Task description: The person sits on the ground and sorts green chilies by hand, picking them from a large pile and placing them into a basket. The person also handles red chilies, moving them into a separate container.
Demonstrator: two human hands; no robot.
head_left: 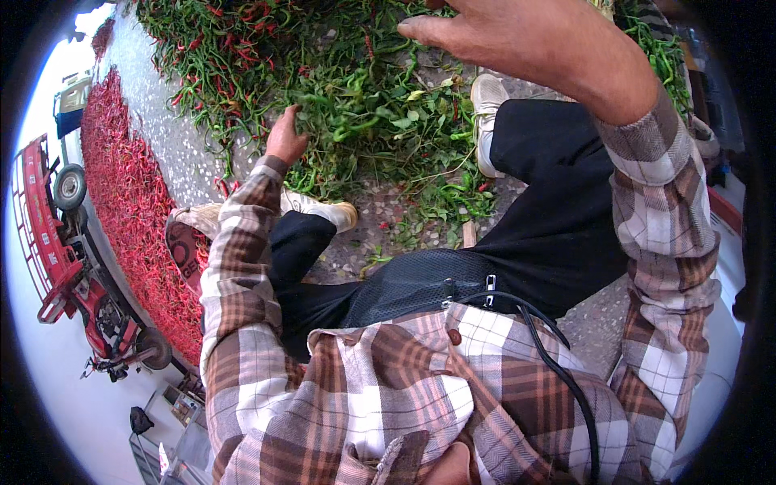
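Note:
My left hand (288, 137) is low over the near left side of a heap of green chilli peppers (218, 77) mixed with red ones. One fingertip points up; the other fingers are turned away, so a grip cannot be made out. Close to its right is a motion-blurred clump of green peppers and leaves (343, 117); whether the hand touches it is unclear. Higher and to the right, my right hand (477, 32) is raised above the heap, its thumb stretched out apart from the fingers. The top edge cuts off part of its fingers, and nothing shows in its grasp.
Leafy stems (388, 162) lie between my shoes on the speckled floor (368, 250). A long spread of red chillies (121, 178) runs along the left, beside a red cargo tricycle (81, 267). A fabric sack (187, 242) rests by my left arm. A black cord (566, 376) hangs across my shirt.

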